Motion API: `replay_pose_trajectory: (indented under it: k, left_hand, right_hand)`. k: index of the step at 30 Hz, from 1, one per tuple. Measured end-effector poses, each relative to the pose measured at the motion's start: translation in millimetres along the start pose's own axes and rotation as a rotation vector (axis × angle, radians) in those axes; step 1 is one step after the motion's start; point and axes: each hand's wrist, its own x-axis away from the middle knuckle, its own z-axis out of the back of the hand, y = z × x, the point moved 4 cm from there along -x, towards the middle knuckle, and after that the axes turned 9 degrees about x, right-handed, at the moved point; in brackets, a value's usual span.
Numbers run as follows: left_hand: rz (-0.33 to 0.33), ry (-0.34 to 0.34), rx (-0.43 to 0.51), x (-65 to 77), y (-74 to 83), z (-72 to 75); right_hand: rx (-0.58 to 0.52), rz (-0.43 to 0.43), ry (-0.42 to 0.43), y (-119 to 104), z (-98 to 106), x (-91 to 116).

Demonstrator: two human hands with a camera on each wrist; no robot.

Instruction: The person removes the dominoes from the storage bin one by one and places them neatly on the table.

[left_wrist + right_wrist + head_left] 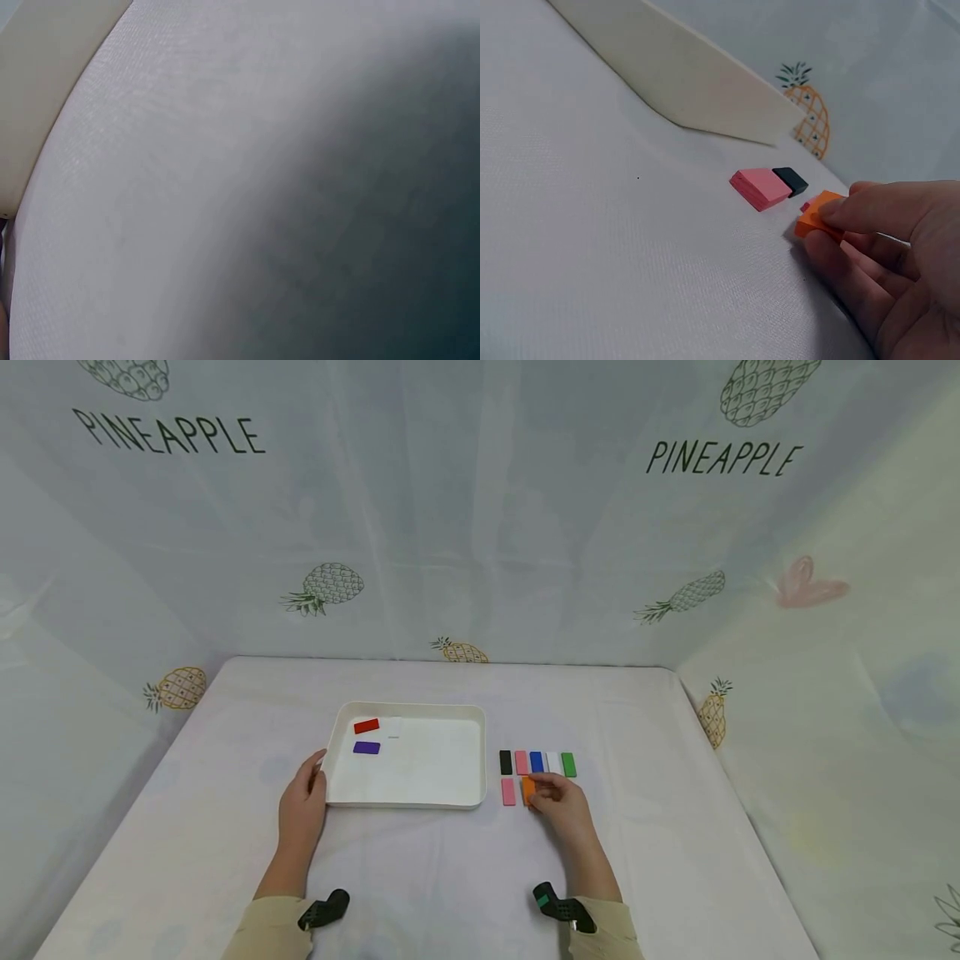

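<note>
My right hand (564,808) pinches a small orange rectangular block (812,218) between thumb and fingers, at the near row to the tray's right. Left of it lies a pink block (508,792). Behind these stand a black block (506,762), a second pink block (521,762), a blue block (536,762), a white block (554,763) and a green block (568,765). My left hand (303,806) holds the left edge of a white tray (420,777). Inside the tray lie a red block (366,726), a purple block (367,747) and a white block (393,727).
A white cloth covers the table (420,877), and a pineapple-print curtain (480,527) hangs behind and beside it. Dark wrist cameras sit at both sleeves. The left wrist view shows mostly cloth, a dark blur and part of the tray's wall (45,82).
</note>
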Motion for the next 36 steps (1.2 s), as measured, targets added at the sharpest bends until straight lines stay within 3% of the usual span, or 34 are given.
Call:
replay_pose_trajectory:
  k: [15,26,36]
  left_hand:
    - [0.0,0.006,-0.009,2.1,1.0,1.5]
    - [-0.001,0.014,-0.014,3.0,0.2,0.0]
    - [-0.009,0.007,-0.005,2.5,2.5,1.5]
  right_hand:
    - [0.143,0.059,-0.046,-6.2,-1.7,-4.8]
    - [0.174,0.054,-0.044,-1.1,0.4,-6.1]
    - [0.16,0.061,-0.092,-1.5,0.9,-6.9]
